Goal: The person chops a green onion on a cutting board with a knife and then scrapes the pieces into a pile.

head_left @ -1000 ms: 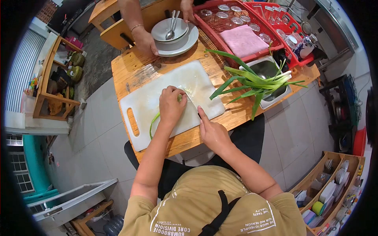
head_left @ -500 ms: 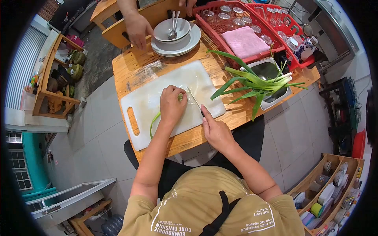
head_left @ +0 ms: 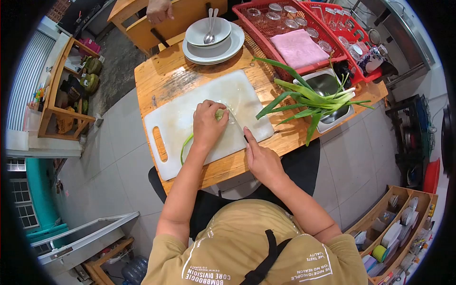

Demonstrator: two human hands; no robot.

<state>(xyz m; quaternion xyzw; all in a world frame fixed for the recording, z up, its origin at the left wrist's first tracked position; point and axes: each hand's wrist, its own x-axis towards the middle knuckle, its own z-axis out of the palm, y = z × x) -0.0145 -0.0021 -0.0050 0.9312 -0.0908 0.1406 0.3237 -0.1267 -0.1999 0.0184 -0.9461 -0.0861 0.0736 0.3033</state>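
My left hand (head_left: 209, 124) is closed on a green onion (head_left: 219, 114) over the white cutting board (head_left: 175, 111). A long green leaf (head_left: 186, 144) trails out beside my left wrist. My right hand (head_left: 260, 157) grips the dark handle of a knife (head_left: 236, 120), its blade pointing up and left beside my left fingertips. More green onions (head_left: 316, 100) lie to the right, across a metal container (head_left: 325, 84) and over the table edge.
Bowls and plates (head_left: 214, 55) with two spoons stand at the table's back. A red basket (head_left: 285, 71) holds glasses and a pink cloth (head_left: 300, 49). Another person's hand (head_left: 160, 10) is beyond the table, near a wooden chair (head_left: 147, 35).
The other person's hand has drawn back from the bowls, away from the table. My hands hold nearly the same place, and the view has shifted slightly.
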